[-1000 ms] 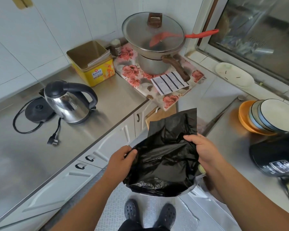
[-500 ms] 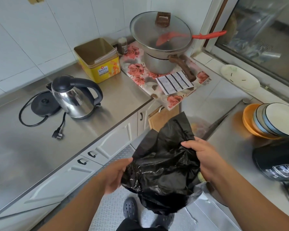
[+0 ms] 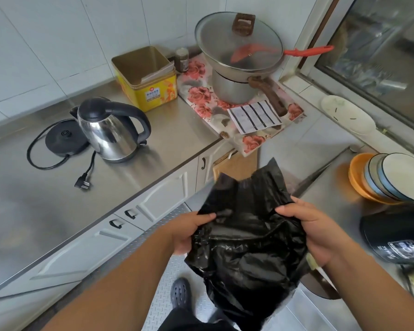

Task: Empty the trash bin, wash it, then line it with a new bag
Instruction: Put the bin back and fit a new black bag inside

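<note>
Pinching the crumpled bag [image 3: 246, 244] with fingers of left hand [image 3: 189, 231] and right hand [image 3: 313, 232], thin film may tear if yanked open.

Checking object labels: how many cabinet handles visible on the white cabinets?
3. Two small black handles on the white drawers below the steel counter; one vertical handle on the door farther back. Others may be hidden.

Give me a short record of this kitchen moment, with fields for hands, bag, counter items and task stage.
left hand: left hand grips the black bag at its left edge
right hand: right hand grips its right edge
bag: crumpled, held in the air above the floor
counter items: kettle, yellow tin, lidded pot
task stage: bag not yet in a bin
</note>
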### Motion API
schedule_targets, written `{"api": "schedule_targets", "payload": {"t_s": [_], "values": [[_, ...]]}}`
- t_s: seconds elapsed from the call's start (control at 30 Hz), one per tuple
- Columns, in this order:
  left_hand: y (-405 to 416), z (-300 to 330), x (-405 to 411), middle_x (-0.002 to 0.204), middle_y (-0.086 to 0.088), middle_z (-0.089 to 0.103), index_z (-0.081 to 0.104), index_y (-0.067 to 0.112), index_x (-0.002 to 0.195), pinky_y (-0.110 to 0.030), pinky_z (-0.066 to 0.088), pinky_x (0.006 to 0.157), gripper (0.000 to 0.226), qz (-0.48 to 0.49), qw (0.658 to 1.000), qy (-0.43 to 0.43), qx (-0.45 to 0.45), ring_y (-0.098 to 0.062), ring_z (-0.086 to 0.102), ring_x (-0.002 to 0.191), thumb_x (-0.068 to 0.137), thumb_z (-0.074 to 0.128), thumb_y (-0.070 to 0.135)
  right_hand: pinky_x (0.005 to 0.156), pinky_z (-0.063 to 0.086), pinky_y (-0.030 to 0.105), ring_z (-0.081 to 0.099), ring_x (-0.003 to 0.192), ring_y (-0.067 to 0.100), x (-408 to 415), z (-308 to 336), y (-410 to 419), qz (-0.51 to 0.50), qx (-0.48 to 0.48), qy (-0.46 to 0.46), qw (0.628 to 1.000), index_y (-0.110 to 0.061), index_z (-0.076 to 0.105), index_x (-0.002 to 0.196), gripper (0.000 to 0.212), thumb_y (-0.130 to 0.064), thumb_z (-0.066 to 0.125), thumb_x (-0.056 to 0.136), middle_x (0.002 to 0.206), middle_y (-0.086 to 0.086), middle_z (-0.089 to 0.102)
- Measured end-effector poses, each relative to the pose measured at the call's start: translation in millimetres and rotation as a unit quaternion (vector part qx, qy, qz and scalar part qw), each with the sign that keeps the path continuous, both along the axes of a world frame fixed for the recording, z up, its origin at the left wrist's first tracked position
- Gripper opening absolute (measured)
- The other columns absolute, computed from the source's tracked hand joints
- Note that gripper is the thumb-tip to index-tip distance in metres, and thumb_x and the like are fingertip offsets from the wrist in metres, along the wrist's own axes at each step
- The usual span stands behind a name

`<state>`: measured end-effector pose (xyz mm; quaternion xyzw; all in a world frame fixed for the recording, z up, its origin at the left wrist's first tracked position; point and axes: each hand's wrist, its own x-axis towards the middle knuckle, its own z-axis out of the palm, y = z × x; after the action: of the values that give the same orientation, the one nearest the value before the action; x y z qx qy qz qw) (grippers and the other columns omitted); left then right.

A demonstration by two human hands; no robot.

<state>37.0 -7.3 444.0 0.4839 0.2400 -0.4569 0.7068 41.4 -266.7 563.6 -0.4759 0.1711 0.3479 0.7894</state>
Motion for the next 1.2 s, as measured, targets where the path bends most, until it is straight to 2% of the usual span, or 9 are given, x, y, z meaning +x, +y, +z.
{"api": "schedule_targets", "payload": {"t_s": [0.23, 0.37, 0.6, 0.7, 0.83, 0.97, 1.03, 1.13, 1.2], "values": [[10.3, -11.5, -18.8, 0.125, -0.021, 0.069, 0.065, 0.005, 0.129, -0.049, 0.053, 0.094, 0.044, 0.193, 0.978, 0.033, -0.068, -0.035, 0.07, 0.11, 0.092, 0.063, 0.031, 0.087, 0.056, 0.049, 0.07, 0.089, 0.037, -0.9, -5.3, -13.9, -0.084, -0.133, 0.053, 0.986, 0.01, 0.06, 0.123, 0.051, -0.008, 0.058, 0.075, 0.108, 0.028, 0.071], [18.8, -11.2, -23.9, 0.121, -0.023, 0.071, 0.061, 0.003, 0.132, -0.045, 0.062, 0.081, 0.048, 0.232, 0.969, -0.012, -0.087, -0.034, 0.073, 0.099, 0.087, 0.063, 0.021, 0.106, 0.043, 0.057, 0.059, 0.116, 0.046, -0.1, -10.8, -15.3, -0.119, -0.158, 0.076, 0.977, 0.008, 0.056, 0.13, 0.04, -0.004, 0.047, 0.093, 0.126, 0.032, 0.061], [49.0, -6.9, -21.3, 0.113, -0.02, 0.072, 0.066, 0.005, 0.12, -0.043, 0.062, 0.077, 0.034, 0.265, 0.955, -0.07, -0.108, -0.033, 0.072, 0.096, 0.088, 0.061, 0.017, 0.103, 0.046, 0.057, 0.066, 0.095, 0.039, 3.6, -9.7, -18.3, -0.136, -0.194, 0.059, 0.97, -0.002, 0.068, 0.098, 0.019, -0.003, 0.049, 0.093, 0.106, 0.027, 0.071], [56.1, -6.2, -14.6, 0.103, -0.018, 0.076, 0.068, 0.008, 0.112, -0.041, 0.062, 0.069, 0.034, 0.306, 0.944, -0.072, -0.096, -0.031, 0.076, 0.088, 0.083, 0.065, 0.025, 0.098, 0.048, 0.055, 0.065, 0.099, 0.041, 6.0, -8.4, -16.5, -0.14, -0.191, 0.061, 0.97, -0.002, 0.067, 0.101, 0.019, -0.003, 0.05, 0.093, 0.114, 0.029, 0.069], [61.8, -7.5, -11.8, 0.135, -0.022, 0.063, 0.057, 0.012, 0.14, -0.054, 0.055, 0.094, 0.079, 0.342, 0.926, -0.05, -0.154, -0.04, 0.063, 0.121, 0.082, 0.06, 0.065, 0.108, 0.041, 0.057, 0.054, 0.126, 0.046, 12.7, -4.9, -11.6, -0.16, -0.151, 0.082, 0.972, 0.004, 0.057, 0.131, 0.04, -0.009, 0.048, 0.095, 0.131, 0.031, 0.06], [48.8, -3.6, -23.3, 0.15, -0.023, 0.048, 0.055, 0.015, 0.143, -0.061, 0.032, 0.115, 0.113, 0.206, 0.947, -0.005, -0.248, -0.045, 0.043, 0.139, 0.06, 0.052, 0.092, 0.11, 0.039, 0.054, 0.051, 0.13, 0.043, 22.7, 3.2, -1.7, -0.184, -0.126, 0.087, 0.971, 0.004, 0.051, 0.139, 0.046, -0.014, 0.045, 0.097, 0.137, 0.028, 0.057], [40.5, -1.6, -32.7, 0.141, -0.021, 0.059, 0.068, 0.016, 0.13, -0.054, 0.041, 0.111, 0.094, 0.15, 0.965, 0.004, -0.217, -0.039, 0.056, 0.13, 0.068, 0.052, 0.085, 0.104, 0.043, 0.053, 0.055, 0.124, 0.042, 27.4, 3.8, 1.2, -0.188, -0.108, 0.091, 0.972, 0.004, 0.052, 0.137, 0.045, -0.016, 0.042, 0.099, 0.136, 0.027, 0.058], [37.9, 6.0, -43.4, 0.096, -0.011, 0.077, 0.079, 0.01, 0.101, -0.029, 0.057, 0.082, 0.043, 0.032, 0.987, -0.036, -0.154, -0.019, 0.075, 0.084, 0.07, 0.088, 0.037, 0.109, 0.04, 0.054, 0.051, 0.131, 0.041, 32.9, -1.8, -0.8, -0.203, -0.12, 0.094, 0.967, 0.004, 0.051, 0.139, 0.045, -0.016, 0.042, 0.1, 0.139, 0.026, 0.056], [42.4, 5.3, -49.6, 0.1, -0.016, 0.069, 0.073, -0.002, 0.109, -0.031, 0.057, 0.088, 0.05, 0.021, 0.987, -0.019, -0.156, -0.024, 0.069, 0.086, 0.065, 0.092, 0.014, 0.113, 0.037, 0.054, 0.05, 0.133, 0.041, 34.9, -9.0, -5.5, -0.214, -0.138, 0.092, 0.963, 0.005, 0.052, 0.138, 0.044, -0.015, 0.044, 0.099, 0.141, 0.025, 0.055]]}}
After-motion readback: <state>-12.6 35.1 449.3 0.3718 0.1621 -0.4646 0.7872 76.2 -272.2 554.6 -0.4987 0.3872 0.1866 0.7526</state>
